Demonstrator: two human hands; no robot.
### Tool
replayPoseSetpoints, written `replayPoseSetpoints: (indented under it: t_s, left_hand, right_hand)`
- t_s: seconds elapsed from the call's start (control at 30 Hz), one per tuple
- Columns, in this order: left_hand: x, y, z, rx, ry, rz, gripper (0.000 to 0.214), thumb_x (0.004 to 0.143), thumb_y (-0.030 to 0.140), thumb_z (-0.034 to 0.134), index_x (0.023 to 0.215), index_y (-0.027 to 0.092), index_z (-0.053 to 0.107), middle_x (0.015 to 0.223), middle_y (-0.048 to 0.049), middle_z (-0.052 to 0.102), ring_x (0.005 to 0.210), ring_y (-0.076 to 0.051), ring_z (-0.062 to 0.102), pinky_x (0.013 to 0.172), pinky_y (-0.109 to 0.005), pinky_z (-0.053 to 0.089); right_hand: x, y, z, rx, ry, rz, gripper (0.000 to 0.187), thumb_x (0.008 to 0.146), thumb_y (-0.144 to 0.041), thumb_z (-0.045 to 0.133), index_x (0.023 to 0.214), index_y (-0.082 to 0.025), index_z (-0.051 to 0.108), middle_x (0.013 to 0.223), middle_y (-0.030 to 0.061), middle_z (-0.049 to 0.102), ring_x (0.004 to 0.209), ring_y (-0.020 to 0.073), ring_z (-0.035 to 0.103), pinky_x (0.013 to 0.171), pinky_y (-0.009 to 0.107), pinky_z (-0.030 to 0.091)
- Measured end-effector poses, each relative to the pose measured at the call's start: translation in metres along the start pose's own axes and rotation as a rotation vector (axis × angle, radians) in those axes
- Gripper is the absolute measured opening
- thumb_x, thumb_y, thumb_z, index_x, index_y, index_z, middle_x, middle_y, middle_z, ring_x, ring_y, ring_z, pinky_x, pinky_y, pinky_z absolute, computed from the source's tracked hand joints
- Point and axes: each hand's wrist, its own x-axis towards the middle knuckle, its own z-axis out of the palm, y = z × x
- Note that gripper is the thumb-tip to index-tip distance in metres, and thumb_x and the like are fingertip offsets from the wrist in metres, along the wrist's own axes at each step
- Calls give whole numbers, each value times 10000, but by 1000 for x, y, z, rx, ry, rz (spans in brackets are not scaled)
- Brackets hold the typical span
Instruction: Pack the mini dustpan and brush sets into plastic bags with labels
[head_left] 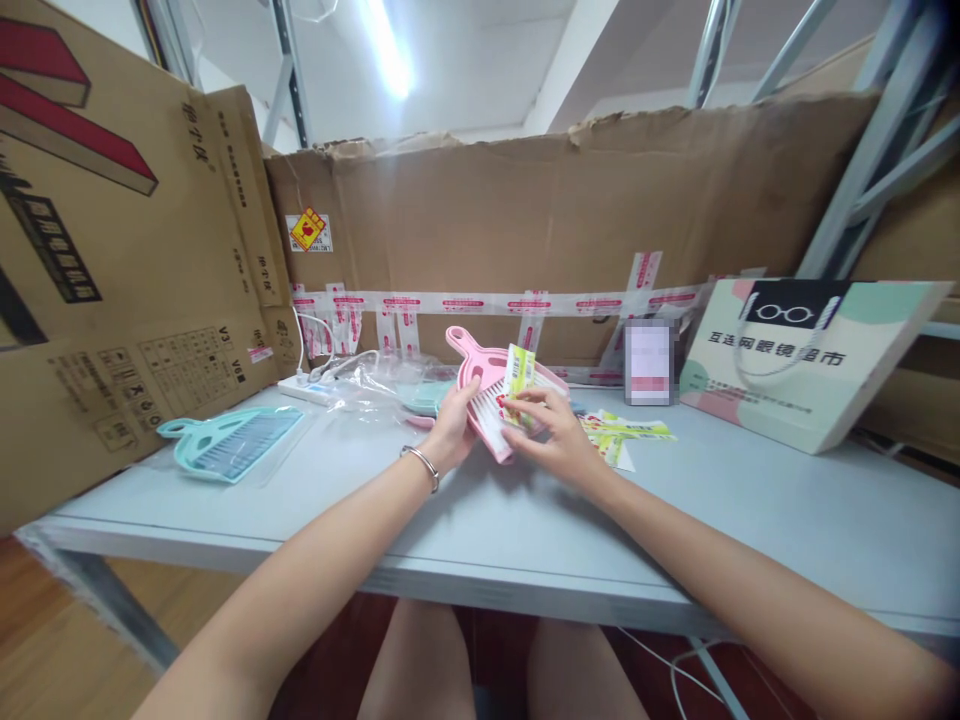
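Observation:
My left hand is closed round the left edge of a pink dustpan, lifted above the table with a white-bristled brush nested in it. In my right hand the fingers pinch a yellow-green printed card, which lies against the front of the dustpan. More printed cards are spread on the table just right of that hand. A teal dustpan and brush set in a clear bag rests at the left. Behind my left hand, another teal dustpan is partly hidden.
Crumpled clear plastic bags and a white power strip with cables lie toward the back. A phone stands upright against the cardboard wall. A paper gift bag is at the right, a large carton at the left.

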Motion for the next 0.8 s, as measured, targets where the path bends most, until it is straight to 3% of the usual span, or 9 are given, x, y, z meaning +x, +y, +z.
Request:
replayPoseSetpoints:
  t_s: [0.1, 0.2, 0.37, 0.47, 0.63, 0.73, 0.8]
  left_hand:
    - [-1, 6, 1, -36, -8, 24, 230, 747, 243, 612, 951, 136, 612, 866, -66, 694, 775, -177, 642, 756, -301, 493]
    - [-3, 10, 1, -1, -79, 86, 264, 707, 211, 651, 957, 133, 616, 919, -73, 690, 869, -188, 632, 818, -306, 476]
    - [-6, 8, -1, 74, -214, 163, 418, 643, 189, 716, 1038, 156, 585, 945, -65, 678, 888, -189, 624, 829, -326, 468]
    - [-7, 5, -2, 85, -258, 157, 508, 614, 164, 732, 1087, 184, 548, 970, -55, 667, 865, -186, 626, 802, -331, 477]
    - [-7, 8, -1, 94, -219, 108, 467, 582, 110, 720, 1021, 152, 565, 950, -73, 675, 887, -223, 631, 825, -369, 476]
    - [-7, 12, 0, 88, -211, 110, 459, 576, 97, 708, 1010, 142, 567, 975, -91, 674, 939, -252, 621, 849, -399, 473]
    - [-7, 14, 0, 73, -239, 124, 470, 588, 109, 704, 1033, 147, 557, 1023, -100, 664, 971, -263, 611, 865, -417, 470]
  right_hand:
    - [-4, -7, 1, -190, -92, -174, 505, 813, -481, 478, 1242, -219, 520, 1343, 121, 406, 1259, 284, 319, 1027, 480, 261]
    - [-6, -16, 1, -340, -193, -227, 618, 836, -540, 397, 1364, -223, 359, 1419, 103, 322, 1319, 277, 207, 1065, 485, 170]
    - [-8, -25, 6, -455, -108, -51, 668, 785, -609, 420, 1353, -260, 375, 1361, 126, 354, 1247, 308, 277, 993, 483, 244]
    - [-9, -26, 5, -464, -92, -15, 619, 772, -565, 464, 1307, -254, 432, 1321, 146, 380, 1215, 323, 304, 952, 491, 253]
    - [-8, -29, -2, -314, -88, -31, 569, 781, -418, 478, 1314, -248, 371, 1297, 125, 432, 1196, 292, 357, 945, 473, 240]
    - [-3, -25, -5, -55, 133, 99, 494, 754, -419, 506, 1201, -229, 415, 1232, 112, 459, 1137, 259, 412, 937, 441, 289]
    - [1, -20, -6, 166, 392, 363, 487, 702, -456, 561, 1095, -202, 424, 1149, 111, 473, 1047, 235, 461, 890, 404, 360]
